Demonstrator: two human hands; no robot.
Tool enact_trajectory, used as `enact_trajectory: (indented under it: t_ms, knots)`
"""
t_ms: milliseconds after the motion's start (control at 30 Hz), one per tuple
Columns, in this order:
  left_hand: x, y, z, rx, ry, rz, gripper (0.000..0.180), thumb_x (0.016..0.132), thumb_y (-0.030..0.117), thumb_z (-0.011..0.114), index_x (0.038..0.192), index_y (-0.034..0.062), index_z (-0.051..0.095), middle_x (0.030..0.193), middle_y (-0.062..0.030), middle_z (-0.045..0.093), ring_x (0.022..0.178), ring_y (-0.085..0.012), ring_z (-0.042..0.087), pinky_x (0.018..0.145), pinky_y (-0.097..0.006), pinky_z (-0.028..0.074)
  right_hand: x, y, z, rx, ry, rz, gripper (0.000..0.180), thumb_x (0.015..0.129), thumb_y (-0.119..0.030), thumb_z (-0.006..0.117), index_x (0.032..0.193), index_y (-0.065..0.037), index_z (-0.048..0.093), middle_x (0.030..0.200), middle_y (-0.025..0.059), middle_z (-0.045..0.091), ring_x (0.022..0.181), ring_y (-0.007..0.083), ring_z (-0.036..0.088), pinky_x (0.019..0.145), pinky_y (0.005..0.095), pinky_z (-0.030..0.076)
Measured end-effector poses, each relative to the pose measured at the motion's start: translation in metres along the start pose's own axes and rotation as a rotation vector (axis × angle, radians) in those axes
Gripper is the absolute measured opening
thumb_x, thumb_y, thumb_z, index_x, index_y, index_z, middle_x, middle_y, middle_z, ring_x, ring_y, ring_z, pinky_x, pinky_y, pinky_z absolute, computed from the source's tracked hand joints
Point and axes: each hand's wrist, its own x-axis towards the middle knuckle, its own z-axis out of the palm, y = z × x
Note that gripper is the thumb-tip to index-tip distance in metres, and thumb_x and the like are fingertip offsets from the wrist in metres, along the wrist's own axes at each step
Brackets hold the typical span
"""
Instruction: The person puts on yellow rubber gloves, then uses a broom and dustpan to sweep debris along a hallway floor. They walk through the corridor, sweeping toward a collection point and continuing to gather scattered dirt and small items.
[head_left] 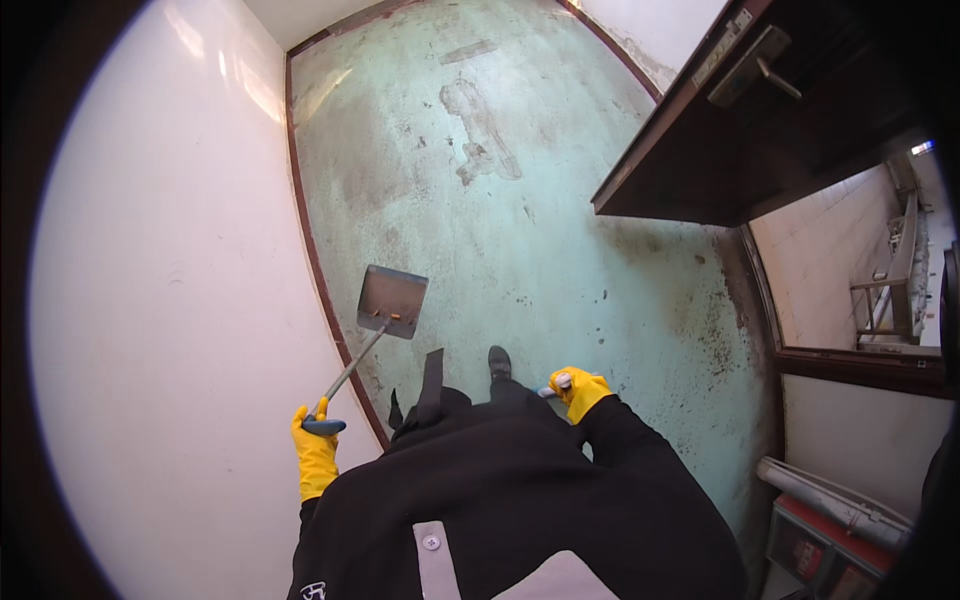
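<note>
Black clothing (560,480) with light grey panels fills the near middle, and a dark shoe (499,362) shows just beyond it on the worn green floor (560,270). On the near left, the left hand (311,447), in a yellow rubber glove, is wrapped around the grip of a long-handled dustpan (392,290). Its scoop lies farther off, over the left part of the floor near the brown skirting (318,270); whether it touches the floor I cannot tell. A few small orange-brown bits (397,317) sit in the scoop toward the handle side. To the right of the body, the right hand (583,392), gloved alike, is closed around a pale handle (546,392), whose far end is out of sight, so its kind is unclear.

Judging by this, the step in hand is gathering litter off the floor, with some of it already in the scoop. The next move seems to call for a level dustpan, so that the bits do not slide out, and for care around the dark door (700,140) at the far right.
</note>
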Motion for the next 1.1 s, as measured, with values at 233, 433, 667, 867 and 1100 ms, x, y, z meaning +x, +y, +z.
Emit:
enact_trajectory:
  t_ms: [233,433,667,867,1100]
  knots:
    - [0.084,0.060,0.076,0.058,-0.016,-0.067,0.041,0.079,0.037,0.051,0.097,0.0012,0.060,0.085,-0.0088,0.065,0.053,-0.0140,0.055,0.048,-0.025,0.045,0.203,-0.093,0.005,0.162,0.077,0.244,0.011,0.071,-0.017,0.060,0.068,-0.006,0.056,0.059,0.0020,0.049,0.052,0.0134,0.046,0.047,0.0240,0.032]
    - [0.193,0.120,0.169,0.095,-0.038,-0.177,0.042,0.080,0.036,0.051,0.096,-0.0017,0.058,0.089,-0.0119,0.064,0.060,-0.0172,0.055,0.056,-0.025,0.046,0.206,-0.140,0.027,0.419,0.684,0.289,0.024,0.079,-0.021,0.055,0.095,-0.002,0.057,0.084,0.0137,0.059,0.073,0.0256,0.061,0.058,0.0340,0.049]
    - [0.295,0.208,0.327,0.198,-0.126,-0.249,0.044,0.077,0.037,0.053,0.098,-0.0014,0.058,0.080,-0.0115,0.065,0.042,-0.0171,0.049,0.040,-0.021,0.040,0.221,-0.187,0.060,0.124,0.482,0.122,0.022,0.084,-0.018,0.049,0.095,-0.002,0.059,0.084,0.0063,0.061,0.078,0.0143,0.058,0.072,0.0237,0.045]
    - [0.349,0.229,0.470,0.084,-0.117,-0.208,0.046,0.081,0.036,0.048,0.102,-0.0038,0.054,0.086,-0.0125,0.065,0.048,-0.0170,0.055,0.043,-0.023,0.045,0.291,-0.241,0.032,-0.686,0.383,0.035,0.024,0.068,-0.004,0.060,0.092,-0.007,0.062,0.086,0.0085,0.061,0.083,0.0243,0.059,0.076,0.0286,0.045]
    - [0.365,0.266,0.576,0.117,-0.045,-0.023,0.041,0.079,0.033,0.051,0.103,-0.0008,0.052,0.089,-0.0123,0.065,0.051,-0.0154,0.058,0.044,-0.025,0.046,0.428,-0.343,-0.009,-0.730,0.402,-0.174,0.012,0.079,0.000,0.050,0.084,-0.004,0.059,0.071,0.0053,0.057,0.071,0.0144,0.057,0.067,0.0238,0.043]
